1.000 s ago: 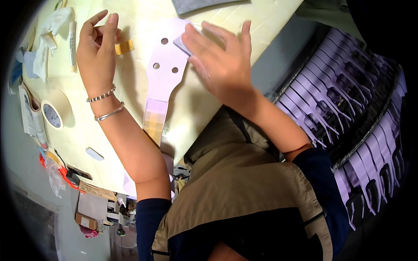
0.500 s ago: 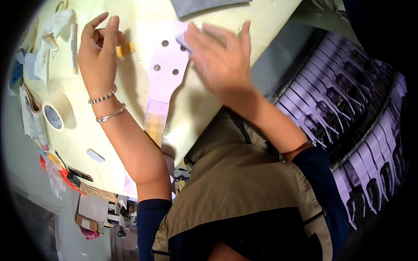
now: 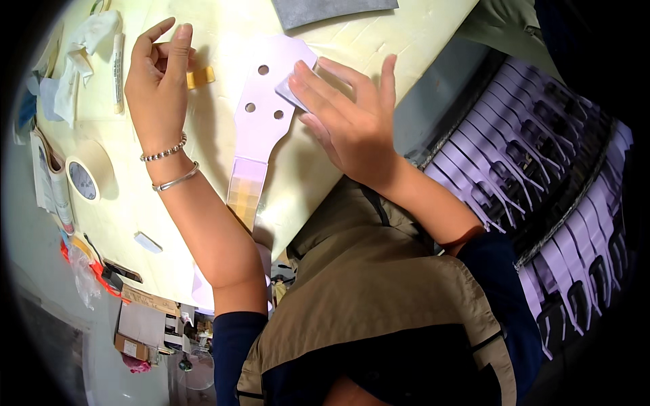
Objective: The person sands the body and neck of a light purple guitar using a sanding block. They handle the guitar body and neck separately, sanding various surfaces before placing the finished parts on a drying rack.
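Observation:
A lilac ukulele headstock (image 3: 257, 135) with several round peg holes lies over the pale table, its neck running toward me under my left forearm. A strip with yellow-brown tape (image 3: 244, 193) covers part of the neck. My right hand (image 3: 345, 115) presses a thin grey sanding pad (image 3: 290, 88) against the headstock's right side, fingers extended over the pad and hiding one hole. To the left, my left hand (image 3: 159, 74) is raised, thumb and index finger apart, the other fingers loosely curled. Beside it shows a small yellow piece (image 3: 201, 77); whether they touch is unclear.
On the left of the table (image 3: 135, 203) are a tape roll (image 3: 88, 172), a marker (image 3: 118, 74), white cloth (image 3: 74, 71) and a small grey block (image 3: 147, 242). A dark grey sheet (image 3: 332, 12) lies at the far edge. Racked lilac necks (image 3: 487, 155) stand at right.
My right hand and the pad have slid slightly toward me along the headstock's right edge, covering a hole that showed before. My left hand keeps much the same pose.

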A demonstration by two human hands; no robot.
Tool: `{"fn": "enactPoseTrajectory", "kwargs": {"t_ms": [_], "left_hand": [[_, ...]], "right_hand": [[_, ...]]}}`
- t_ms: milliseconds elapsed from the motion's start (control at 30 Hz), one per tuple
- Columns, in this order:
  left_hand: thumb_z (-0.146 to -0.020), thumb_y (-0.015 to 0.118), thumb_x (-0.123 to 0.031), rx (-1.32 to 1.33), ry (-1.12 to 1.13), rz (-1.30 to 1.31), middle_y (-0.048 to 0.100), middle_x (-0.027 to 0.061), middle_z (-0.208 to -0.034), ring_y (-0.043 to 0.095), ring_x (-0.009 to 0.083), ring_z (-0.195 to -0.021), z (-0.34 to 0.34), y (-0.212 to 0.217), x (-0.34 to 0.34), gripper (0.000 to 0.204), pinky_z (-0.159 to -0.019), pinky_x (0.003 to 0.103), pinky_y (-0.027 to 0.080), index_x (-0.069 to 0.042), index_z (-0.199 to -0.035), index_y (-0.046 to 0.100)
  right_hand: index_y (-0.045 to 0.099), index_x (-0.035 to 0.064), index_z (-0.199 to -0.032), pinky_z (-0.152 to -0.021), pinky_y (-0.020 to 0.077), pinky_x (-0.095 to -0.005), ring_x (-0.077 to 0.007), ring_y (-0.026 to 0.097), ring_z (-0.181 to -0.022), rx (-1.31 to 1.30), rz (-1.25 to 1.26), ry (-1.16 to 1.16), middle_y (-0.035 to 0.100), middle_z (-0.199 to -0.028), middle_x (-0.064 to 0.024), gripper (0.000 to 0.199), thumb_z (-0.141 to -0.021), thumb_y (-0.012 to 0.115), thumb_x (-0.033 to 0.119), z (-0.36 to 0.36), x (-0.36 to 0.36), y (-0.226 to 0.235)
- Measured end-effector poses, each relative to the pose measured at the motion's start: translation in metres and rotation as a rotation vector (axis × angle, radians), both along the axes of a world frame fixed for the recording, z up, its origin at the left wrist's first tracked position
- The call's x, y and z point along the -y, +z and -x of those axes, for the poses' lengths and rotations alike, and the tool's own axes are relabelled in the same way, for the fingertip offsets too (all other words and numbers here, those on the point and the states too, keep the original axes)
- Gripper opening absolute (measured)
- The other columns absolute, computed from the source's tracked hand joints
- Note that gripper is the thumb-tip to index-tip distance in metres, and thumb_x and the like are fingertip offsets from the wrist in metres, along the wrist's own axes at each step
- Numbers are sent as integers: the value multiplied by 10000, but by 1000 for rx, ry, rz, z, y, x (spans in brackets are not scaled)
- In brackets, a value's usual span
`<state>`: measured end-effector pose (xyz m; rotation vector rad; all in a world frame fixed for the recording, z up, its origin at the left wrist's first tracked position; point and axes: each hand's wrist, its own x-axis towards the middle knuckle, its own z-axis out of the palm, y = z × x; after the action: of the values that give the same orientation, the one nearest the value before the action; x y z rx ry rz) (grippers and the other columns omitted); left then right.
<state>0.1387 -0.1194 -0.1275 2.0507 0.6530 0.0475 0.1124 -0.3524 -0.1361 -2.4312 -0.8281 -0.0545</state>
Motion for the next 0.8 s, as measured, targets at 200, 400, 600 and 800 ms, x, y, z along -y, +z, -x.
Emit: {"fn": "enactPoseTrajectory", "kwargs": {"t_ms": [200,400,600,800], "left_hand": [[-872,664,-367,6,-16,-19,635,15,-759,606,88,-748,0,0,0,461,-704,214,457,-6,-1152,602],[-906,641,-295,22,-27,-17,629,29,-783,555,71,-724,3,0,2,425,-690,191,430,19,-1185,579],[-903,645,-299,49,-49,13,644,46,-813,568,77,-739,-1,-7,-7,434,-697,193,433,30,-1177,577],[-893,655,-317,38,-45,17,645,44,-812,576,80,-746,-4,-6,-8,451,-697,196,435,24,-1179,579]], "right_hand": [[635,155,-1209,-1089,39,-638,-242,526,-1129,-11,11,15,615,-1249,23,405,-807,674,182,-15,-1,-3],[613,139,-1234,-1102,18,-617,-258,515,-1156,24,9,49,593,-1279,-3,398,-847,637,227,-27,-6,-10],[617,173,-1200,-1013,273,-658,-264,453,-1252,-10,-31,247,590,-1259,41,413,-813,627,315,14,-19,-1],[552,204,-1304,-1075,154,-635,-317,423,-1300,-173,90,312,498,-1386,41,659,-740,615,539,-7,-23,9]]}}
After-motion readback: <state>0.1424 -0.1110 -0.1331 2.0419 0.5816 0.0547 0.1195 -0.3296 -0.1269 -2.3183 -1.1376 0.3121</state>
